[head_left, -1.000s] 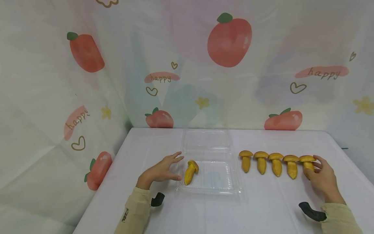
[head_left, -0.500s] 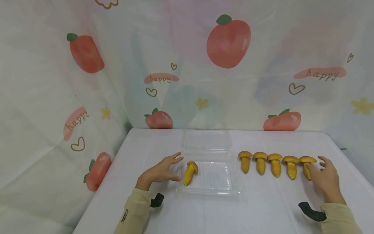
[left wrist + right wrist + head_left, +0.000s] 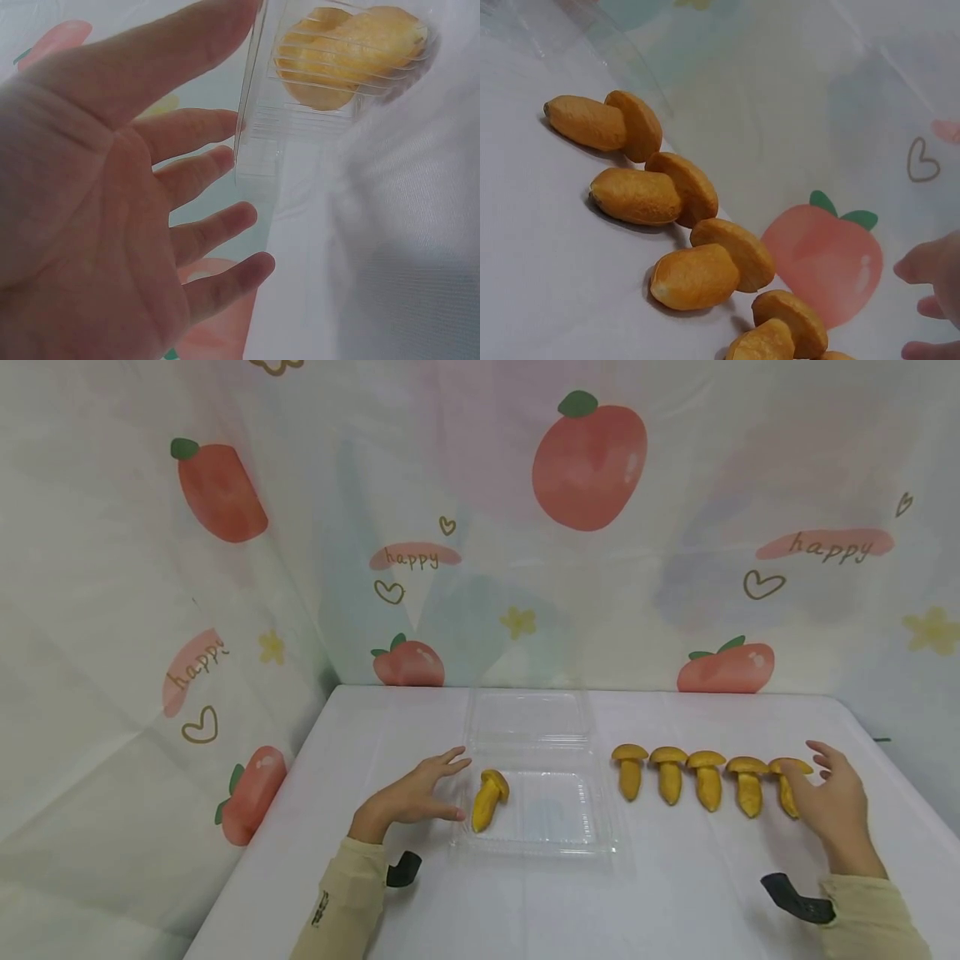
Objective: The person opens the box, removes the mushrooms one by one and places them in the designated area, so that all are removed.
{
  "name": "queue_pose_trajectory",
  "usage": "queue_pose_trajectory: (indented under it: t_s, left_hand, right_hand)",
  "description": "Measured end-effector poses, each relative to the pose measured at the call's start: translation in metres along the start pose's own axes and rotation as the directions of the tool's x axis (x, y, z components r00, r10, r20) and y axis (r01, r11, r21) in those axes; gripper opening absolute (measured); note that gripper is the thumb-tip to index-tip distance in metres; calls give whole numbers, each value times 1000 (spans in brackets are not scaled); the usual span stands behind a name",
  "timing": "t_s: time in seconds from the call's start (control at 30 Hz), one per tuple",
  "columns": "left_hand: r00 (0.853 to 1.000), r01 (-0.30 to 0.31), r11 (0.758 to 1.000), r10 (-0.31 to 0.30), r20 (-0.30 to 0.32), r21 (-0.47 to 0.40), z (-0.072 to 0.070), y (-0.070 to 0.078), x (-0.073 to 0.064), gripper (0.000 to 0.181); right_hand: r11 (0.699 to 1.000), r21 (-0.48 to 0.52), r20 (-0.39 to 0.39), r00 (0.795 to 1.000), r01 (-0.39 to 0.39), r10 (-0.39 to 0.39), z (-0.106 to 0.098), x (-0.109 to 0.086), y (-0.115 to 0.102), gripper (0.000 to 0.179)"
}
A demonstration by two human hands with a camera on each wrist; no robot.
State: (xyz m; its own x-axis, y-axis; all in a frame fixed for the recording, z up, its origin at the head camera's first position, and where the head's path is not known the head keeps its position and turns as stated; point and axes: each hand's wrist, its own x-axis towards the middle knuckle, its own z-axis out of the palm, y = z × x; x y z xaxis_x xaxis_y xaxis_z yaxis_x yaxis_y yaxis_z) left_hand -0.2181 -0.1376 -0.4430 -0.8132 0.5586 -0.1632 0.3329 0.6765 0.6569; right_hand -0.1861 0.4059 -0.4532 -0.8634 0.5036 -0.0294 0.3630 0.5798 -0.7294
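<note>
A clear plastic clamshell box (image 3: 540, 849) lies with its lid (image 3: 528, 718) folded back. Inside, at the left end of the base, is one yellow mushroom (image 3: 489, 802), also seen through the wall in the left wrist view. My left hand (image 3: 408, 795) is beside the box's left edge, fingers spread, holding nothing; its fingers (image 3: 217, 225) show in the left wrist view. At the right, my right hand (image 3: 831, 806) hovers by the rightmost mushroom (image 3: 786, 795) of a row, hiding part of it. Its fingers (image 3: 922, 262) look loosely bent with nothing in them.
More mushrooms stretch leftward in the row: one (image 3: 749, 787), then another (image 3: 708, 781), and others (image 3: 630, 772) toward the box. A white cloth covers the table (image 3: 600, 910). Behind it hangs a printed curtain (image 3: 645, 610).
My right hand has drawn off the rightmost mushroom and lifted slightly, its fingers coming away from the cap. The mushroom stays in the row. My left hand stays put.
</note>
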Motion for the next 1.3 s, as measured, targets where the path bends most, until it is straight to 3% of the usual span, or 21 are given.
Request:
queue_pose_trajectory:
  t_s: [0.27,0.7,1.3]
  left_hand:
    - [1000,-11,1000,11,-1,-3,0,1,0,83]
    - [1000,-10,1000,10,-2,14,0,2,0,84]
    - [1000,-4,1000,4,-4,17,0,2,0,85]
  right_hand:
    - [999,8,32,999,40,-41,4,-8,-18,67]
    - [971,-12,108,965,240,-237,23,-22,-31,65]
    - [889,8,198,870,458,-451,56,-50,-59,59]
